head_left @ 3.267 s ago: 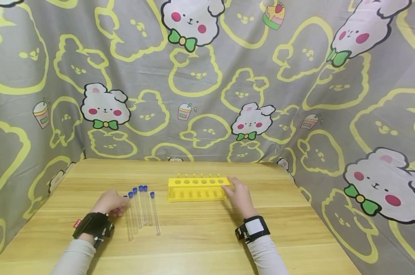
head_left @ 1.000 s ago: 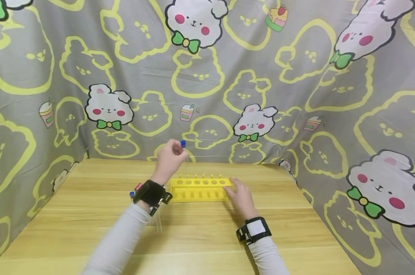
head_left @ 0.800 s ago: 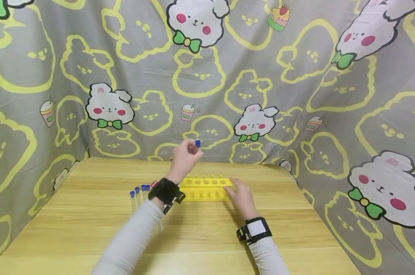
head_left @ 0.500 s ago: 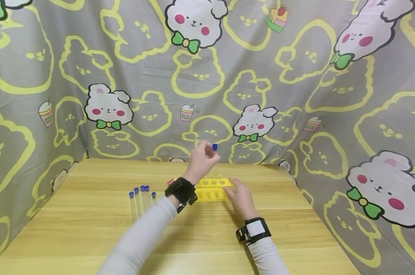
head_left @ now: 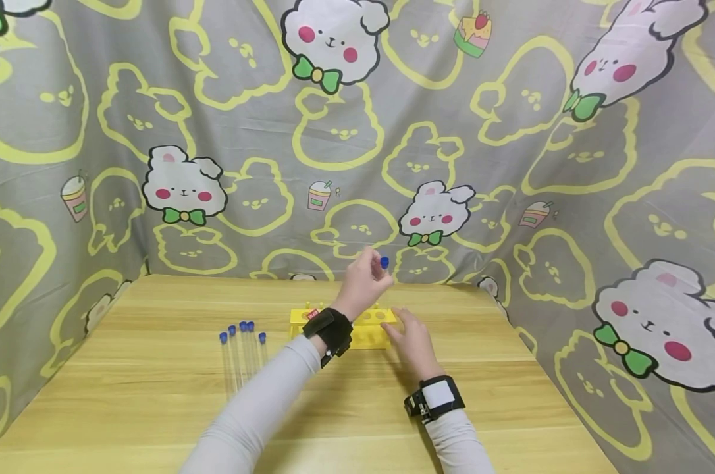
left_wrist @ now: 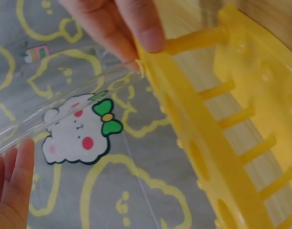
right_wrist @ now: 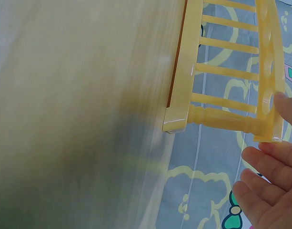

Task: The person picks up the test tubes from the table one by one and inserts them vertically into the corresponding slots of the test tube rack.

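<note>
— Since a second ago, what has been moved?
— Carried rightward by the left hand, the clear blue-capped test tube is now held upright above the right end of the yellow plastic tube rack.
— Which step is judged in hand?
— Insertion; the tube's base must next be lined up over a hole.
— And the grips?
— The tube is pinched near its cap; the rack's right end is touched by the relaxed right hand. Five capped tubes lie left of the rack.
</note>
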`<state>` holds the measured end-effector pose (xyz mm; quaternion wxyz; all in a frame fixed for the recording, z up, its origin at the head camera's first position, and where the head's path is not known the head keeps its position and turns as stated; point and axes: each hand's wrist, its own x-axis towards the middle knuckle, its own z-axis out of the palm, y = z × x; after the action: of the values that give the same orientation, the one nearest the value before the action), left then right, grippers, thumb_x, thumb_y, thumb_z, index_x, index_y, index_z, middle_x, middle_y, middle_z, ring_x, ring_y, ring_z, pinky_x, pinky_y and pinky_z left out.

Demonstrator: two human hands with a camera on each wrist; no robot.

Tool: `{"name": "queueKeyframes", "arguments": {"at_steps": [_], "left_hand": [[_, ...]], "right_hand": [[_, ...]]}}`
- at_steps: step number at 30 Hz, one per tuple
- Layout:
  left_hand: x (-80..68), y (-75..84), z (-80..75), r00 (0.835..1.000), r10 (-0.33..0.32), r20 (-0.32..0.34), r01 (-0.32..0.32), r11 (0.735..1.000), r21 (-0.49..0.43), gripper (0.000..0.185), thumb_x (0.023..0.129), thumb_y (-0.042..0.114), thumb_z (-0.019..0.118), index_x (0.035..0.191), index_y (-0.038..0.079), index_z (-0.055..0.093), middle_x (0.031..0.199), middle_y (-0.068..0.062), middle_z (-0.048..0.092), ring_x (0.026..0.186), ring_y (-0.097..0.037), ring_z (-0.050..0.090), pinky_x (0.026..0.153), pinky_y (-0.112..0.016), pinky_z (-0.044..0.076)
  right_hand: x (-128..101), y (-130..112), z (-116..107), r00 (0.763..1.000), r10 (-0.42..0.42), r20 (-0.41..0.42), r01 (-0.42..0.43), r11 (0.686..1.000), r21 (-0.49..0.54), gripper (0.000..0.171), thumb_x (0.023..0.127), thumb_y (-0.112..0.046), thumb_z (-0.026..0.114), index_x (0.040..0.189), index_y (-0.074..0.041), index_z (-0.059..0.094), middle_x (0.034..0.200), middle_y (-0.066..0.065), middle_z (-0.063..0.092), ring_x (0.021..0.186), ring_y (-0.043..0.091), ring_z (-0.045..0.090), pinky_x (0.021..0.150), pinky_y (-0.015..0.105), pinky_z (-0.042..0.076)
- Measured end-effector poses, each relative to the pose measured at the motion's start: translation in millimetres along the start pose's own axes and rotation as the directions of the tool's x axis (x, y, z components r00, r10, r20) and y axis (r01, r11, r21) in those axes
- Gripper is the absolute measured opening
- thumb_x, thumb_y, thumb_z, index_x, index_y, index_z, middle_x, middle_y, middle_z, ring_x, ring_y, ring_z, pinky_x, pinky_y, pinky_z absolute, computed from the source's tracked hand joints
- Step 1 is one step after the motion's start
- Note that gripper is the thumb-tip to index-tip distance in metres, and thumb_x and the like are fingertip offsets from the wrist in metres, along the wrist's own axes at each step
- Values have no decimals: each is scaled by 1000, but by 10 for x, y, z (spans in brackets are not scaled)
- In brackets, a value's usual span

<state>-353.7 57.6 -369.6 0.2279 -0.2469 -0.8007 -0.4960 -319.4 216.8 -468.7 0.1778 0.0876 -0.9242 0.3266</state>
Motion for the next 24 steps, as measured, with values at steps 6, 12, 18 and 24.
{"name": "queueKeyframes", "arguments": {"at_steps": [6, 12, 18, 24], "left_hand": [[-47, -68, 57, 1000, -3, 16, 2, 998, 57, 26, 81, 13, 68, 96, 12, 47, 83, -1, 57, 75, -12, 56, 67, -19, 51], [-123, -133, 103, 997, -36, 61, 32, 998, 60, 27, 81, 13, 69, 95, 11, 46, 84, -1, 55, 76, -13, 54, 66, -20, 49], [-187, -216, 150, 995, -45, 84, 38, 996, 84, 25, 80, 11, 65, 93, 12, 43, 84, -1, 53, 76, -13, 53, 66, -21, 47], [-229, -274, 191, 990, -71, 121, 63, 996, 67, 23, 80, 9, 63, 92, 12, 43, 84, -1, 51, 75, -13, 52, 66, -21, 47]], "right_hand": [[8, 3, 1, 1000, -3, -1, 3, 1000, -3, 52, 90, -29, 69, 131, 1, 57, 134, 22, 59, 132, 40, 49, 109, 52, 40], [11, 15, 6, 1000, 4, -1, -4, 1000, 1, 52, 89, -28, 69, 131, 0, 57, 135, 21, 58, 132, 40, 48, 110, 52, 40], [10, 16, 7, 1000, -10, -22, 10, 1000, -14, 51, 88, -29, 70, 129, 0, 59, 132, 21, 60, 130, 40, 51, 108, 51, 42], [7, 18, 6, 1000, -17, -25, 16, 1000, -15, 51, 88, -29, 71, 129, 0, 59, 132, 21, 61, 129, 41, 51, 108, 52, 42]]}}
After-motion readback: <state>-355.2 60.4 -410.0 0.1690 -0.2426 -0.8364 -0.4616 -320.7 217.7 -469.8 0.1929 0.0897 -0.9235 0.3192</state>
